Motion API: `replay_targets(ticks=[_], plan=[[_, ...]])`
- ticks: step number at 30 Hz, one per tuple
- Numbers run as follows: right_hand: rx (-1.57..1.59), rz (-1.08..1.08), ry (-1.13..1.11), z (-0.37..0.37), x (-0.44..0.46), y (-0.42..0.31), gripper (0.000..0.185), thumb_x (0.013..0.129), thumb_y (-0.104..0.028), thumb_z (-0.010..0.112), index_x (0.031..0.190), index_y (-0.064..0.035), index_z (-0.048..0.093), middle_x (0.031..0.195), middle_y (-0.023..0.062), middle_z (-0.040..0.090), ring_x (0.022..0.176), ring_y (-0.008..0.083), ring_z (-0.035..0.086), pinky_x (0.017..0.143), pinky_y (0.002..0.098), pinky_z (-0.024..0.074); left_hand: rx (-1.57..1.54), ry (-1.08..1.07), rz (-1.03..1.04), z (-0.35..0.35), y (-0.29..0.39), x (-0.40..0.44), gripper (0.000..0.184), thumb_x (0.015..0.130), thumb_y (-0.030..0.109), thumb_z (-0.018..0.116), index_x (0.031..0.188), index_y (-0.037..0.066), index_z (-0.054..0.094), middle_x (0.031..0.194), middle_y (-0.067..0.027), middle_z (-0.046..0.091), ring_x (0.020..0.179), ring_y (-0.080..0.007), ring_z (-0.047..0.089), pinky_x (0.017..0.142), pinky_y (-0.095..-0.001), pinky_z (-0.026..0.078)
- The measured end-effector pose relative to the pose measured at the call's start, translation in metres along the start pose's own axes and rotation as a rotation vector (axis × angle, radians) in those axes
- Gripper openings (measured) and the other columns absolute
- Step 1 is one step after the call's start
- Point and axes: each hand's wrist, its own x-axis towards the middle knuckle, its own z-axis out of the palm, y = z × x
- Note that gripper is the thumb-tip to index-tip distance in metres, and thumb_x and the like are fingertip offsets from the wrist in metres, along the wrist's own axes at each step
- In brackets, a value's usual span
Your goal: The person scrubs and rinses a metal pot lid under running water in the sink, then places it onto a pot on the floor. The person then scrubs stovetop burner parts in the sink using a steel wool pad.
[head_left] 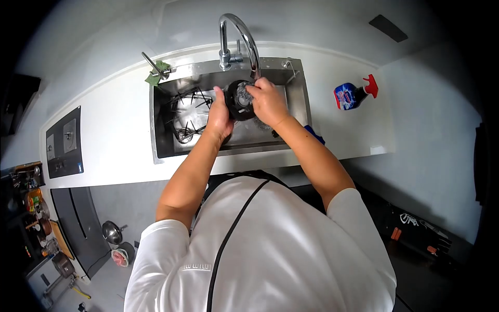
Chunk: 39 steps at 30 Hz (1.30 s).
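Observation:
Beneath the spout of the chrome faucet (244,26), my left hand (220,115) grips a round black part (239,112) by its left side, thumb up along the edge. My right hand (268,101) is closed on a grey, shiny scrubber (244,95), perhaps steel wool, pressed against the face of that part. Both hands are over the steel sink (231,150). Black wire stove grates (193,96) lie in the left half of the basin. Under my right forearm, darker items in the sink are partly hidden.
On the white counter to the right lies a blue spray bottle (347,96) with a red trigger. A green cloth (157,74) hangs at a small metal tap near the sink's back left corner. Something blue (315,134) sits by the right front corner. A hob (65,143) is at far left.

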Motion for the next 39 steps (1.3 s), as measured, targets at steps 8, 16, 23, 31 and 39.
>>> replay_targets(ticks=[8,16,23,31,39], plan=[[0.132,0.177,0.01,-0.004,0.012,-0.026,0.034,0.083,-0.007,0.071,0.117,-0.0063,0.073,0.11,0.0132,0.063,0.102,0.0367,0.065,0.088,0.0437,0.0535,0.0,0.027,-0.046,0.009,0.02,-0.006,0.077,0.106,0.068,0.024,0.137,0.006,0.058,0.133,-0.0134,0.066,0.121,-0.0275,0.064,0.108,-0.0465,0.049],[0.026,-0.19,-0.272,-0.028,0.001,-0.037,0.038,0.082,0.003,0.062,0.115,-0.0106,0.076,0.107,0.0108,0.06,0.101,0.0319,0.061,0.083,0.0443,0.0525,0.027,0.093,-0.081,0.006,0.004,-0.011,0.074,0.108,0.066,0.026,0.131,0.005,0.062,0.126,-0.0126,0.069,0.115,-0.0266,0.066,0.104,-0.0466,0.051],[0.144,-0.152,-0.263,-0.035,-0.01,-0.015,0.036,0.081,-0.002,0.065,0.114,-0.012,0.076,0.107,0.01,0.06,0.099,0.0314,0.062,0.082,0.0411,0.0536,-0.002,0.051,-0.038,-0.007,0.01,-0.008,0.075,0.106,0.068,0.029,0.135,0.007,0.06,0.133,-0.0117,0.066,0.122,-0.0272,0.063,0.107,-0.0485,0.05],[0.253,0.35,-0.002,-0.029,-0.016,0.032,0.032,0.08,-0.01,0.07,0.11,-0.0001,0.068,0.11,0.0157,0.063,0.098,0.0314,0.063,0.084,0.0384,0.0524,-0.065,-0.012,-0.076,-0.003,0.029,-0.008,0.079,0.105,0.07,0.028,0.143,0.008,0.057,0.141,-0.0124,0.063,0.128,-0.0281,0.06,0.11,-0.0487,0.047],[0.433,0.333,-0.268,-0.008,-0.011,0.007,0.098,0.081,-0.031,0.083,0.157,-0.0019,0.029,0.15,0.0304,0.046,0.14,0.0432,0.048,0.117,0.0443,0.0381,0.001,0.024,-0.074,-0.012,0.012,0.008,0.067,0.109,0.061,0.032,0.138,0.008,0.059,0.131,-0.011,0.068,0.119,-0.0256,0.065,0.104,-0.0438,0.051]])
